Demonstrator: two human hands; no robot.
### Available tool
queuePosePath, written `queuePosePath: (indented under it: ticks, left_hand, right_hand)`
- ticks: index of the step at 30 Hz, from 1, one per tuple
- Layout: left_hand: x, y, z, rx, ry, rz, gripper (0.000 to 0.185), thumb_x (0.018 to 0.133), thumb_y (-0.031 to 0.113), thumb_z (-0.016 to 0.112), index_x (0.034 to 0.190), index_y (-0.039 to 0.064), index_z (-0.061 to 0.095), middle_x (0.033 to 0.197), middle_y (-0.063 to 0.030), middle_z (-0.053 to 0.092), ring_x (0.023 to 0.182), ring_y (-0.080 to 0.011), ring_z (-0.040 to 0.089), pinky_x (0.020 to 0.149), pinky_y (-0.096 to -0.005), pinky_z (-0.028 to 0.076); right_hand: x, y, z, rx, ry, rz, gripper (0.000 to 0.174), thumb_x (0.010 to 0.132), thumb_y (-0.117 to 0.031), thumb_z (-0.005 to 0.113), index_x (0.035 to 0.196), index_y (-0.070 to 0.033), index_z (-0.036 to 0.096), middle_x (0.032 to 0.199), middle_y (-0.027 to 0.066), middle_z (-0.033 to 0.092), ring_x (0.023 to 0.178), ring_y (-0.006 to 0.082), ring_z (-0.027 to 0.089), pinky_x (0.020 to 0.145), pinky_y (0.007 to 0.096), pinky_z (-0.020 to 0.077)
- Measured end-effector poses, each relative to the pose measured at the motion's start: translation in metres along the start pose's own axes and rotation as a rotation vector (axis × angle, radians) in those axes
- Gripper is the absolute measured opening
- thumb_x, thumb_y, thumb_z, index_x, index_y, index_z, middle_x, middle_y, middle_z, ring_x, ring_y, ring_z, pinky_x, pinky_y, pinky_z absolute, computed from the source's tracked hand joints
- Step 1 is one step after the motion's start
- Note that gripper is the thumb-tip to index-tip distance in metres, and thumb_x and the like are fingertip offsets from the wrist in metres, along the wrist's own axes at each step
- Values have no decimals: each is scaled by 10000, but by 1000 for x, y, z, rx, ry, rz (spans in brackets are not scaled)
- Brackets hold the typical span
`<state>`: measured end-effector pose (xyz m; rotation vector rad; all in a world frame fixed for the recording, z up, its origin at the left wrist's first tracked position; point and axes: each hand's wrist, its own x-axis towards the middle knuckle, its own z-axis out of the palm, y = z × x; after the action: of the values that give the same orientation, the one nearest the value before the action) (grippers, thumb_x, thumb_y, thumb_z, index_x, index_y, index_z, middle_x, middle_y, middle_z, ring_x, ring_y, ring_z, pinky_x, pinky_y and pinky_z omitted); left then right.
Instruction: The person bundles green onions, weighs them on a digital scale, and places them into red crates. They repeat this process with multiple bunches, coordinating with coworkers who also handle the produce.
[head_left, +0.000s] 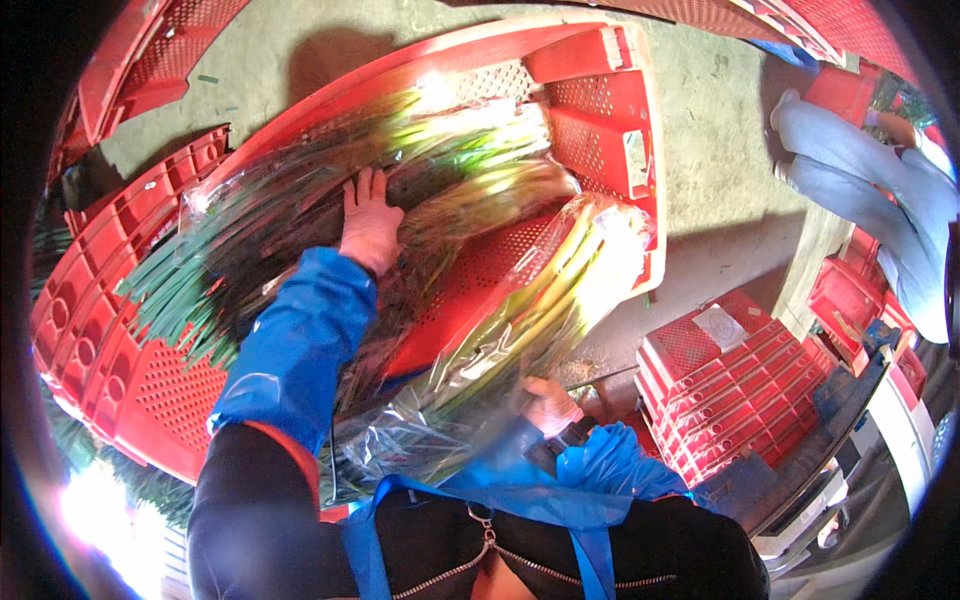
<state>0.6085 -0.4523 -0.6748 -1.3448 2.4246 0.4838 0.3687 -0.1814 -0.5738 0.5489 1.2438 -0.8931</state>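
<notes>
A large red perforated plastic crate (652, 225) lies before me with long green-leaved bundles in clear plastic film (480, 142) in its far part. My left hand (370, 217) rests on these bundles, palm down, fingers slightly spread. Nearer to me, another film-wrapped bundle with pale yellow-green stalks (525, 300) slants across the crate's near side, its bright end towards the crate's right wall. My right hand (551, 405) is at the near side of this bundle, fingers curled at the film; part of the grip is hidden. Blue sleeves cover both forearms.
Stacked red crates (735, 375) stand at the right beside a dark-edged table or bench (817, 450). More red crates (142, 67) are at the upper left. Another person in light blue trousers (870, 180) is at the far right. Concrete floor (712, 127) lies between.
</notes>
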Motion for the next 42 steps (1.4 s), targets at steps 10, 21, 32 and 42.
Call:
queuePosePath:
  ticks: [10, 21, 32, 42]
  left_hand:
    - [-38, 72, -30, -276, -384, 74, 80, 677, 78, 666, 738, 114, 702, 740, -132, 685, 769, -317, 696, 771, -445, 511]
    - [-90, 32, 26, -877, -457, -272, 1115, 681, 173, 847, 1556, 114, 157, 999, -292, 645, 977, -440, 632, 850, -480, 517]
    - [-74, 37, 22, -467, -731, -411, 627, 650, 442, 823, 1174, 130, 677, 1249, -253, 591, 1185, -410, 551, 1003, -496, 460]
    - [-79, 76, 24, -349, -569, -133, 190, 680, 210, 702, 779, 50, 733, 806, -189, 702, 815, -384, 695, 724, -453, 545]
  right_hand:
    - [0, -7, -3, 57, -119, 145, 725, 698, -61, 734, 1374, -108, 479, 1284, 19, 555, 1228, 190, 506, 1063, 386, 405]
    - [-18, -9, -34, 87, -162, 231, 682, 777, -75, 696, 1411, -64, 445, 1356, 102, 554, 1287, 291, 505, 1114, 472, 391]
    - [-13, -12, -23, 31, -115, 129, 786, 698, -25, 664, 1436, -111, 408, 1364, 35, 505, 1267, 264, 505, 1049, 452, 457]
    - [1, -1, -46, 36, -142, 185, 753, 701, -27, 660, 1418, -86, 438, 1341, 45, 525, 1286, 255, 481, 1080, 438, 418]
